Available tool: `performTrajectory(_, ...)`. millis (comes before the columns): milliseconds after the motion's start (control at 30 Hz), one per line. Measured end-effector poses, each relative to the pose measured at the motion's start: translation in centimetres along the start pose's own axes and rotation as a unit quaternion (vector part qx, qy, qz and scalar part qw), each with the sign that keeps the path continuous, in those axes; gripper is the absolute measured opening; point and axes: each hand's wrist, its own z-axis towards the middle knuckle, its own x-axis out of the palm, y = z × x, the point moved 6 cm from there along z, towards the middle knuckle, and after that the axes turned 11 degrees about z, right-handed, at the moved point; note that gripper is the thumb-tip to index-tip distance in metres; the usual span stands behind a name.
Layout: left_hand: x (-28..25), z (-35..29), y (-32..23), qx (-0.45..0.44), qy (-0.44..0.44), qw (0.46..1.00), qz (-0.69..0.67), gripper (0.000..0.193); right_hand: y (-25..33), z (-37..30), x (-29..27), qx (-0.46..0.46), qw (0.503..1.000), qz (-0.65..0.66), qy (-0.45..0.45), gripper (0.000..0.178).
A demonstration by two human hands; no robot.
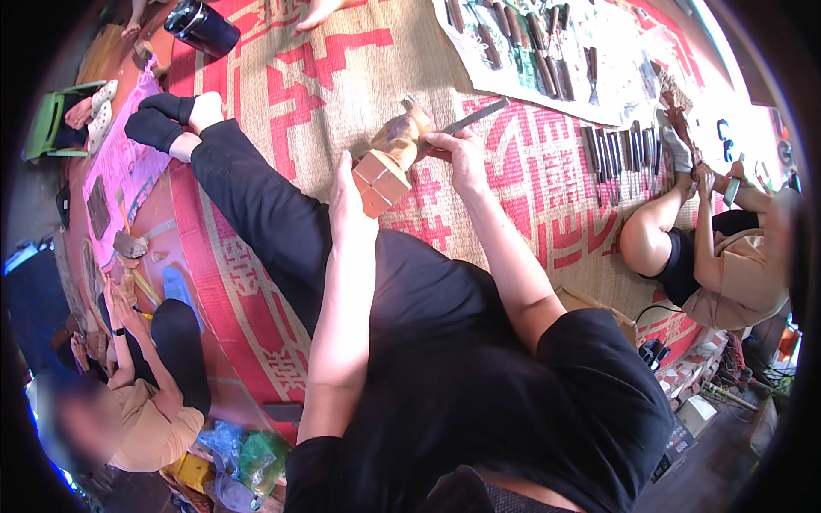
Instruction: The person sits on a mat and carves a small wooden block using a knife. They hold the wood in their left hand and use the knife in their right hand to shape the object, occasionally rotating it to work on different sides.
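Above my lap, my left hand point(349, 201) is closed round a carved wooden figure point(400, 141), gripping it beside its square block base point(380, 181). Thin lines cross on the flat end of that base, which is turned toward me. On the figure's right side, my right hand point(463, 160) pinches a flat grey metal strip point(481, 114), perhaps a file or a blade. The strip points up and to the right, away from the figure. My right fingertips are close to the wood, and I cannot tell whether they touch it.
A red and straw-coloured mat point(342, 77) lies under me. Carving tools point(547, 51) rest on a white cloth point(513, 84), with another row of tools point(623, 158) nearby. A dark tumbler point(202, 28) stands far left. Co-workers sit at right point(727, 265) and left point(150, 410).
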Motion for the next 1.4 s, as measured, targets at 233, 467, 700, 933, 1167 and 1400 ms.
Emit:
performTrajectory(233,-1.2,1.5,0.9,0.006,0.015,1.000,-0.008,0.045,0.5,-1.4,3.3,-0.015,0.988,-0.097,0.118,0.014)
performTrajectory(467,-1.3,1.3,0.7,0.012,0.003,1.000,0.001,0.046,0.4,0.8,1.0,0.016,0.999,0.014,0.024,0.013)
performTrajectory(700,-1.2,1.0,0.8,-0.002,-0.012,1.000,0.006,0.047,0.2,0.7,1.8,0.005,0.994,-0.087,0.070,0.014)
performTrajectory(933,-1.6,1.6,0.9,0.008,0.004,1.000,-0.007,0.047,-0.5,0.9,1.7,0.016,0.994,-0.039,0.100,0.014)
performTrajectory(1167,-1.7,1.8,0.9,0.010,-0.001,1.000,-0.018,0.046,0.1,1.4,0.5,0.009,0.999,-0.002,0.049,0.016)
performTrajectory(1400,-1.7,1.9,0.9,-0.007,0.013,0.999,-0.030,0.043,-0.5,0.1,2.2,-0.022,0.990,-0.074,0.114,0.018)
